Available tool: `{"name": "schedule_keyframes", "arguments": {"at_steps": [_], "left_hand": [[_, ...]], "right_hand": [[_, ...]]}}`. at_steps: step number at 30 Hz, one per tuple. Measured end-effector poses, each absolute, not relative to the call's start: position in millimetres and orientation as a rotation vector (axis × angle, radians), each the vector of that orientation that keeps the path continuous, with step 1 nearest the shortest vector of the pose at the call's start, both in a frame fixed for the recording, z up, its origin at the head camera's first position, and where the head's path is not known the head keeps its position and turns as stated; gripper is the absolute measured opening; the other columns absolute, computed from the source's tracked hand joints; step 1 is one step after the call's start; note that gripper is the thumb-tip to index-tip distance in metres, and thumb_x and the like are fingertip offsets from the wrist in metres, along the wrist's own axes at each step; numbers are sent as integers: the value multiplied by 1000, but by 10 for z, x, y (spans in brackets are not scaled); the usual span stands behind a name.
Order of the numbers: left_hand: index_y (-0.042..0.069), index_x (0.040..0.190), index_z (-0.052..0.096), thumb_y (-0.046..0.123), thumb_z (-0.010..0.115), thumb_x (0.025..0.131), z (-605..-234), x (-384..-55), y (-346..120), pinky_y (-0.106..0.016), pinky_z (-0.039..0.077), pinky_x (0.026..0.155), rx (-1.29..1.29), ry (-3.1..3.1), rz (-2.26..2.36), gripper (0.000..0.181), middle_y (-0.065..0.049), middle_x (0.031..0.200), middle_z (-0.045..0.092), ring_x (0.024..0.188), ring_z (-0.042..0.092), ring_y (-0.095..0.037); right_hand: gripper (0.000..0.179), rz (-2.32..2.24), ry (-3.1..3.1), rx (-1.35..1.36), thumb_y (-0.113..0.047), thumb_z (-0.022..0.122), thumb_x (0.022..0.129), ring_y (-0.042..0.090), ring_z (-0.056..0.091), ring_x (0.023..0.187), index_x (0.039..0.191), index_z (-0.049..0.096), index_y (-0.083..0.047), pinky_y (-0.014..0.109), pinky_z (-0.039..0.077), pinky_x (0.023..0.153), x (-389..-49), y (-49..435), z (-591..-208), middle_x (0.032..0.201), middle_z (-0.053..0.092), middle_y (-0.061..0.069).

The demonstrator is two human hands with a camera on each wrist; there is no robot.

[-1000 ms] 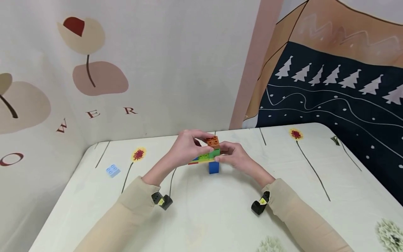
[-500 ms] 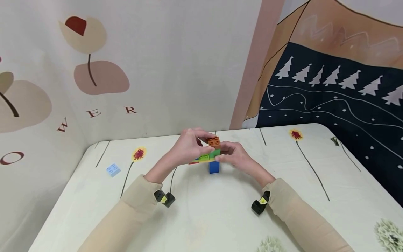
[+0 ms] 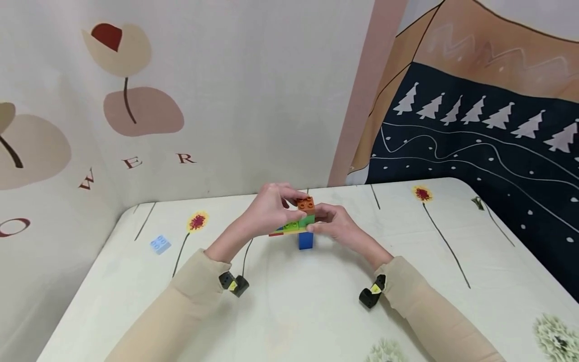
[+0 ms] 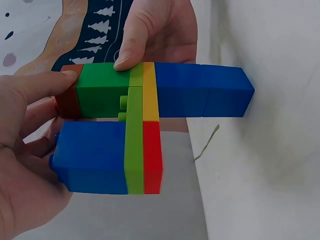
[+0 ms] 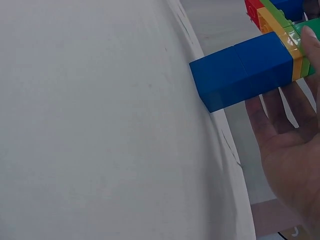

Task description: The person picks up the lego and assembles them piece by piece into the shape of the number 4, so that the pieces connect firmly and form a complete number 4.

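Observation:
A stack of toy building bricks stands on the cloth between both hands. Two blue bricks (image 4: 205, 91) form its column, under a yellow plate (image 4: 150, 102) and a red plate (image 4: 152, 157). Lime plates (image 4: 134, 145) lie over those. A green brick (image 3: 309, 221) rises above the column, topped by a brown brick (image 3: 305, 204); another blue brick (image 4: 92, 157) sits beside them on the lime layer. My left hand (image 3: 270, 211) pinches the brown brick from the left, its thumb on the near side. From the right, my right hand (image 3: 336, 226) grips the green brick, thumb near its lower edge.
A light blue brick (image 3: 160, 245) lies on the flower-printed tablecloth (image 3: 289, 311) to the left. Behind the table hangs a printed curtain (image 3: 253, 100), with a dark tree-patterned cloth (image 3: 475, 136) at the right. A small black camera is strapped to each wrist.

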State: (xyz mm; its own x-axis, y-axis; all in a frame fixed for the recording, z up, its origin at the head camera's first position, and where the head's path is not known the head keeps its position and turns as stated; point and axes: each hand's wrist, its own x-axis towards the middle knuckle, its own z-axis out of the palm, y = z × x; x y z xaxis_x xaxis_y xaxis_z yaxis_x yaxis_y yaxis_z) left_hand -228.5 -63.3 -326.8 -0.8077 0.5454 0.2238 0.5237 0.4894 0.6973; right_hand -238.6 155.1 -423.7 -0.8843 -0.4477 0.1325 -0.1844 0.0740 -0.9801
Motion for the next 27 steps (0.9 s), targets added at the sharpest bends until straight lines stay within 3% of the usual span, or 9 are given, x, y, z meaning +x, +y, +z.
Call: {"name": "schedule_keyframes", "arguments": {"at_steps": [5,10,14,17,23,27], "left_hand": [[1,118,76,9,83,86,-3222,-2261,-647,-30,57,74,968,2712,1172,34,-2,99,72,87,64,-19],[4,127,72,13,83,87,-3231,-2225,-674,-38,58,87,971,2726,1199,43,-6,114,74,105,68,-21],[9,139,65,19,84,88,-3259,-2170,-792,-44,55,96,903,2753,1286,56,-7,132,68,123,62,-23],[12,140,64,21,85,87,-3255,-2113,-949,-49,50,103,830,2797,1331,58,-6,135,67,129,59,-25],[13,139,66,24,84,88,-3285,-1983,-1443,-54,47,106,643,2871,1322,54,-5,135,66,131,57,-30],[10,136,67,23,84,88,-3365,-1921,-1814,-52,50,100,574,2942,1283,52,-9,132,68,123,61,-31]], "right_hand": [[40,-1883,2135,-642,-2,72,94,24,66,109,131,61,8,28,57,89,-2379,1551,-4247,121,69,16],[40,-1888,2133,-647,-4,73,93,22,67,107,130,62,8,28,57,88,-2373,1575,-4246,119,69,15],[40,-1885,2142,-637,-3,73,93,20,68,103,129,62,9,27,57,87,-2368,1587,-4252,117,70,16],[41,-1878,2156,-619,-3,74,92,18,68,101,129,62,9,26,57,86,-2370,1583,-4253,115,71,16],[41,-1891,2154,-606,-2,74,91,18,68,100,128,62,10,25,57,85,-2379,1548,-4250,114,71,15],[40,-1891,2153,-595,-2,75,91,18,68,99,128,63,8,25,57,85,-2383,1547,-4248,114,72,15]]}}
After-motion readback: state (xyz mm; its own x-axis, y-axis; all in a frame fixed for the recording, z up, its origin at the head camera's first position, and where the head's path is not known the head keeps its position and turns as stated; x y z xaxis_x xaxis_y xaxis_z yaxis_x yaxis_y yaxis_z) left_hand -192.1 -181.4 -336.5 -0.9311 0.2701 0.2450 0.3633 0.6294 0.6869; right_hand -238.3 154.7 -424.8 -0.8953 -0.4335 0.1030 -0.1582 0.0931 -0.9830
